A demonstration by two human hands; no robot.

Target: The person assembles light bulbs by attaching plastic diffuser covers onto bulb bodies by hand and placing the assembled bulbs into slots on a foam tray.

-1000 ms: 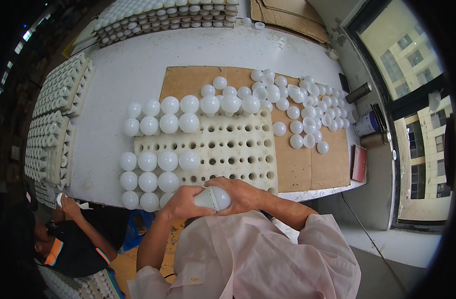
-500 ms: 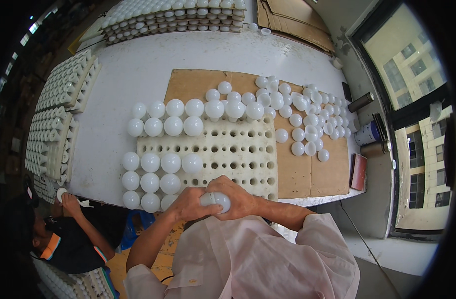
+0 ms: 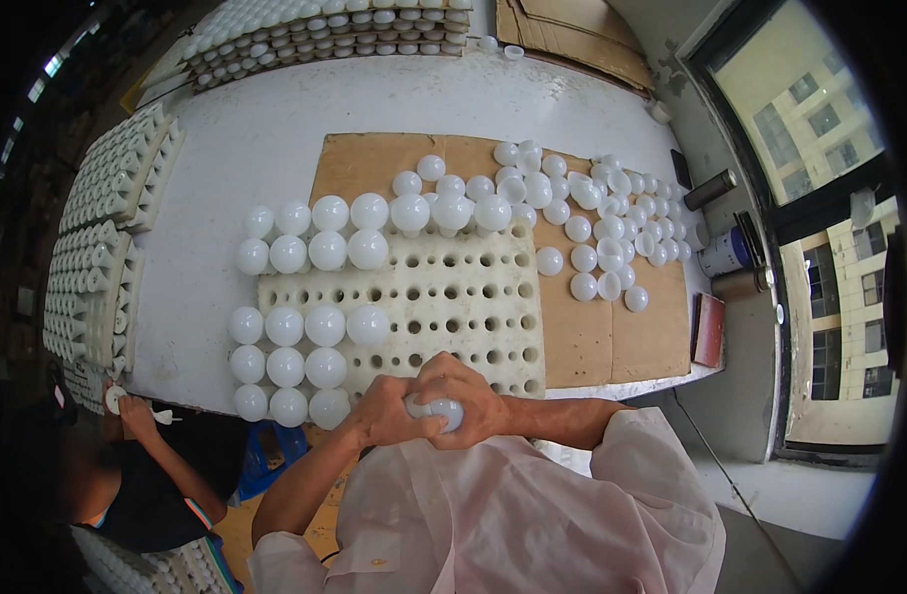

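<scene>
Close to my body, in front of the table's near edge, both my hands are closed around one white light bulb [image 3: 448, 415]. My left hand [image 3: 382, 412] grips it from the left, with the thumb lying across it. Wrapped over its far and right side is my right hand [image 3: 469, 401]. The fingers hide much of the bulb. Just beyond my hands lies a cream tray [image 3: 424, 311] with rows of round holes. Several round white bulbs [image 3: 326, 326] stand in rows on its left part and along its far edge.
Loose white bulb domes [image 3: 583, 287] lie on a cardboard sheet [image 3: 582, 342] at right. Loaded trays [image 3: 102, 188] are stacked at left, and more [image 3: 325, 40] at the back. A dark cylinder [image 3: 711, 189] and a red box [image 3: 709, 330] line the right edge. A co-worker's hand [image 3: 137, 416] is at lower left.
My hands remain closed on the bulb, and the fingers now cover more of it. The whole view has shifted slightly. The co-worker at lower left has moved a little.
</scene>
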